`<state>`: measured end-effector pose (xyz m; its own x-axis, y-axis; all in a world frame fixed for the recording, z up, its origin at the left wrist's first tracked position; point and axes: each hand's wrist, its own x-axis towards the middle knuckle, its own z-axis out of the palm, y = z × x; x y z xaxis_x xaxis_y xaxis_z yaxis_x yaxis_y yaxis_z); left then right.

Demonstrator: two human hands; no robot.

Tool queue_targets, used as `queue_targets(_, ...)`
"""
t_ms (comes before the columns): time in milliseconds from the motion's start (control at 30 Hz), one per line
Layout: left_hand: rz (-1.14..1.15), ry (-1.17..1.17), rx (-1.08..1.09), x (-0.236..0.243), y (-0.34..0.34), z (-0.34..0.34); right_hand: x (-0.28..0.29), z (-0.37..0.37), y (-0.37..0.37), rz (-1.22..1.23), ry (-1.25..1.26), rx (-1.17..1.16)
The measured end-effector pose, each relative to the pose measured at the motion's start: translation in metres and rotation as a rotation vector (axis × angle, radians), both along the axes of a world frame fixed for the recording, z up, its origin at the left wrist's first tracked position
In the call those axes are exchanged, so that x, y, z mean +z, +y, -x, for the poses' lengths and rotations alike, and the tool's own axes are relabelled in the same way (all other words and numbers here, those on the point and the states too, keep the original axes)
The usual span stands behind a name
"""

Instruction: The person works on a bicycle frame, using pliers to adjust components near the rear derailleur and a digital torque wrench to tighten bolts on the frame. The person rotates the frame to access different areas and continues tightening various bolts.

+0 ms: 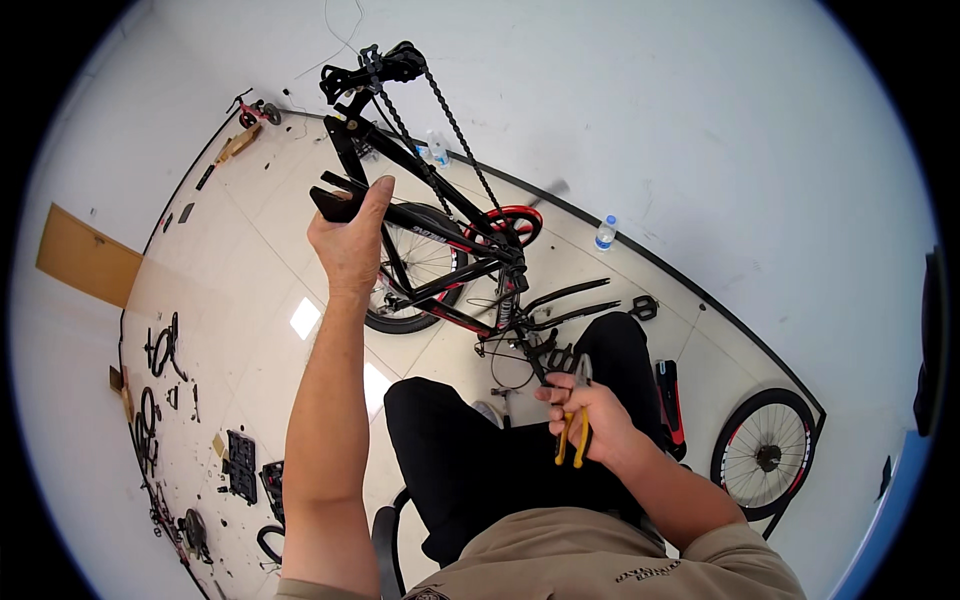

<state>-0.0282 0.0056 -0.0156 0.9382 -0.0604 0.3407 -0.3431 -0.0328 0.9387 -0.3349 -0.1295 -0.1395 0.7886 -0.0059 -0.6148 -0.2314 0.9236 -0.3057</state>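
Note:
My left hand (346, 240) grips a black tube end (338, 202) of a partly dismantled bicycle frame (445, 285), raised in front of me. A derailleur and hanging chain (438, 110) are at its upper end, with a red-rimmed chainring (508, 228) lower down and a wheel (420, 320) behind. My right hand (590, 420) holds pliers with yellow handles (572, 435) above my knees, its fingers beside the lower black tube (535, 365); whether they touch it I cannot tell.
A loose wheel (760, 450) and black-red part (672, 410) lie to my right. Tool cases (242, 470) and scattered parts lie on the tiled floor at left. Bottles (605, 233) stand along the wall (760, 180); a small red bike (255, 110) is at the back.

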Motion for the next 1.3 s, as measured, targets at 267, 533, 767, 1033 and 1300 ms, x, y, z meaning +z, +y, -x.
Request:
queue_targets(267,0.025,0.022,0.004,-0.002,-0.001,-0.010,0.002,0.018,0.001,-0.221,-0.035,-0.056)
queue_targets(533,0.039,0.013,-0.007,-0.001,-0.007,-0.011,-0.003,0.017,-0.023,-0.283,-0.037,-0.193)
queue_targets(767,-0.030,-0.022,0.034,-0.009,0.006,-0.021,-0.015,0.013,-0.015,-0.107,-0.129,-0.199)
queue_targets(1033,-0.065,0.011,-0.005,0.004,0.001,-0.007,0.010,0.016,-0.010,0.239,0.044,-0.066)
queue_targets(1300,-0.061,-0.034,0.001,0.002,0.005,-0.006,0.007,0.010,-0.020,0.000,0.044,-0.164)
